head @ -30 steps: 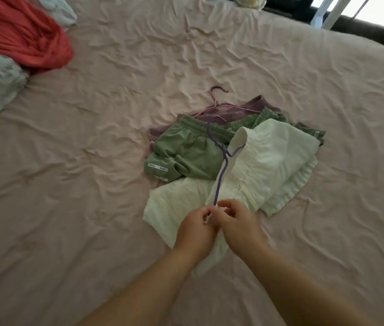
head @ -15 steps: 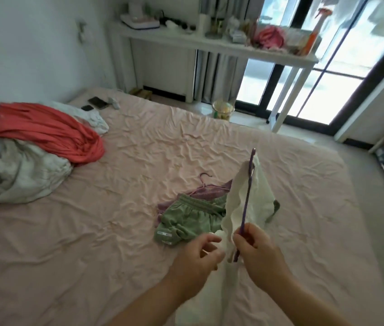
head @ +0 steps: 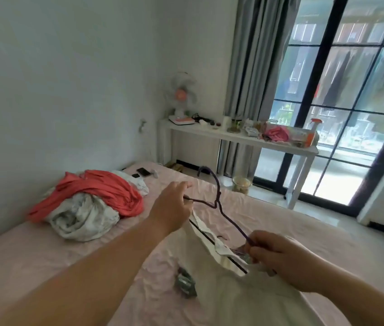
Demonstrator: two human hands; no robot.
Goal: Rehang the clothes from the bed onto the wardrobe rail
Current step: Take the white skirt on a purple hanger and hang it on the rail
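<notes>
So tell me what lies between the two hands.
In the head view, the purple hanger spans the gap: the left hand holds one end and the right hand pinches the other. The white garment hangs beneath it.

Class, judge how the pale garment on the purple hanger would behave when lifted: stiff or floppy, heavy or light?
Probably floppy: the pale garment sags below the purple hanger. Likely light, since the thin hanger seems unbent. It may slip unless both hands, left and right, steady it.
</notes>
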